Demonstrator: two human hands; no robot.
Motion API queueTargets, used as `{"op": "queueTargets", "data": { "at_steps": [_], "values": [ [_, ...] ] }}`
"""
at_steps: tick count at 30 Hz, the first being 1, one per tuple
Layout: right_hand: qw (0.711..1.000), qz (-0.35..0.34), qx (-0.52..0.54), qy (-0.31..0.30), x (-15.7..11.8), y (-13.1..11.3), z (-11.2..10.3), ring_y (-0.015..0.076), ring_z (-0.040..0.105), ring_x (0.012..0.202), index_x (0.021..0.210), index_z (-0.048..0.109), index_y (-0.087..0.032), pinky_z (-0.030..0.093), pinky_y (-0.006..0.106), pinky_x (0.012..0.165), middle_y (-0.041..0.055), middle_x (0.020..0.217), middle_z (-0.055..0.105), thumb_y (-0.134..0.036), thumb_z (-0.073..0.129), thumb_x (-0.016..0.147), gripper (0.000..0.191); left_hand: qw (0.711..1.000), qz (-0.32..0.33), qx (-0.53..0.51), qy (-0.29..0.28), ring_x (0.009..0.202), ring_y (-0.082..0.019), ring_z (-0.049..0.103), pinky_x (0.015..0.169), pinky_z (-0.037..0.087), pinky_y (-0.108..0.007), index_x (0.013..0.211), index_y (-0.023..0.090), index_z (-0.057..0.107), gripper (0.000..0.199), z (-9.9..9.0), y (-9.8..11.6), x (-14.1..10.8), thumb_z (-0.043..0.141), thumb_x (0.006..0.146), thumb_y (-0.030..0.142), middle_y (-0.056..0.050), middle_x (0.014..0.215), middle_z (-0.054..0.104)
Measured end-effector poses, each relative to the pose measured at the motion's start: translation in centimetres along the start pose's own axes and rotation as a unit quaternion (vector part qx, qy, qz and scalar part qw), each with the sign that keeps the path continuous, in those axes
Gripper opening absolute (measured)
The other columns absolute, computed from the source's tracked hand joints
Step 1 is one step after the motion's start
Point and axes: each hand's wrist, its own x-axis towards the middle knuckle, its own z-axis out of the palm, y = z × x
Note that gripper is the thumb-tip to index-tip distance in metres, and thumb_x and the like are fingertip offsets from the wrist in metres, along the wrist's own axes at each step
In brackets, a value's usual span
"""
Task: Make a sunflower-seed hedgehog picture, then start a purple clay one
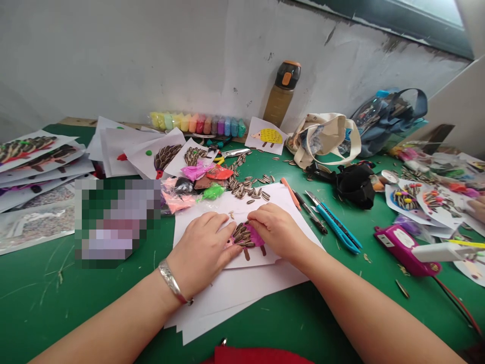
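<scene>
White paper sheets [227, 293] lie stacked on the green table. On the top one is a pink clay hedgehog [258, 240] with brown legs, its left part covered by striped sunflower seeds [242, 236]. My left hand [204, 247], a silver bracelet at its wrist, rests on the paper at the hedgehog's left, thumb and fingers apart around its edge, holding nothing. From the right, my right hand [278, 232] touches the pink body with fingertips pinched together; whatever is between them is hidden. Loose seeds [248, 188] are heaped just behind the paper.
Bagged clay [212, 191] lies behind my left hand. A blue cutter [337, 225], a black pen [310, 212] and a magenta glue gun [407, 250] are at the right. Stacked pictures [38, 174] sit at the left; a bottle [281, 96] stands against the wall. Another person's hand [478, 207] shows far right.
</scene>
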Motion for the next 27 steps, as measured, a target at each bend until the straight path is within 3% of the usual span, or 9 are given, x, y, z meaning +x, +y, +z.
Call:
{"op": "queueTargets", "data": {
  "at_steps": [10,13,16,19,27],
  "values": [
    [0.999,-0.026,-0.021,-0.014,0.3,0.0,0.2,0.0184,0.051,0.079,0.084,0.07,-0.016,0.038,0.03,0.073,0.0059,0.078,0.063,-0.012,0.051,0.093,0.022,1.0,0.001,0.004,-0.003,0.106,-0.031,0.053,0.093,0.046,-0.05,0.112,0.017,0.064,0.03,0.0,0.0,0.1,0.058,0.092,0.039,-0.013,0.115,0.061],
    [0.999,-0.03,-0.011,-0.012,0.3,0.1,0.3,0.0188,0.052,0.08,0.086,0.071,-0.016,0.04,0.03,0.074,0.0065,0.08,0.064,-0.012,0.05,0.094,0.022,1.0,0.002,0.004,-0.001,0.108,-0.031,0.053,0.094,0.045,-0.049,0.121,0.017,0.061,0.037,0.1,0.1,0.0,0.057,0.093,0.04,-0.014,0.117,0.061],
    [1.0,-0.014,0.012,-0.011,0.1,0.1,0.2,0.0185,0.054,0.081,0.089,0.071,-0.017,0.041,0.03,0.075,0.0056,0.08,0.063,-0.015,0.054,0.093,0.018,1.0,0.003,0.005,-0.002,0.109,-0.032,0.052,0.095,0.044,-0.051,0.13,0.018,0.056,0.044,0.0,0.1,0.0,0.056,0.093,0.042,-0.013,0.119,0.061],
    [0.999,0.019,0.03,0.009,-0.1,0.2,-0.3,0.0186,0.056,0.083,0.091,0.071,-0.017,0.042,0.03,0.075,0.0056,0.083,0.064,-0.017,0.059,0.091,0.012,1.0,0.0,0.014,-0.008,0.11,-0.033,0.052,0.095,0.045,-0.052,0.127,0.019,0.059,0.043,-0.1,0.2,0.0,0.056,0.092,0.044,-0.013,0.119,0.061],
    [1.0,0.023,-0.001,-0.011,0.0,0.3,-0.6,0.0184,0.054,0.077,0.075,0.067,-0.016,0.04,0.03,0.071,0.0043,0.074,0.06,-0.013,0.054,0.091,0.021,0.999,-0.005,0.031,-0.009,0.113,-0.033,0.051,0.097,0.044,-0.052,0.126,0.02,0.061,0.043,-0.1,0.6,0.0,0.059,0.09,0.044,-0.013,0.123,0.059]
  ]
}}
